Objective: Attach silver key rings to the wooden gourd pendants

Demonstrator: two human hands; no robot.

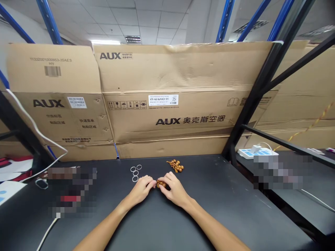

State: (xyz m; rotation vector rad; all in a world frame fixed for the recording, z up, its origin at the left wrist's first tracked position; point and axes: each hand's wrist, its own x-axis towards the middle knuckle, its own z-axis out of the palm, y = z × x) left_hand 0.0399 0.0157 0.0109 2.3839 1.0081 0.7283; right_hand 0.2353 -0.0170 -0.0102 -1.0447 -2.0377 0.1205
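My left hand (141,188) and my right hand (173,188) meet on the black table (162,223), fingertips pinched together on a small cluster of brown wooden beads (160,183). A second bunch of brown beads (176,165) lies on the table just beyond my right hand. Several small clear rings (135,172) lie just beyond my left hand. Both forearms stretch in from the lower edge of the view.
Large cardboard AUX boxes (167,115) stand as a wall along the table's far edge. A black metal rack post (251,104) rises at the right. A white power strip (255,152) sits far right. A white cable (47,232) runs along the left side.
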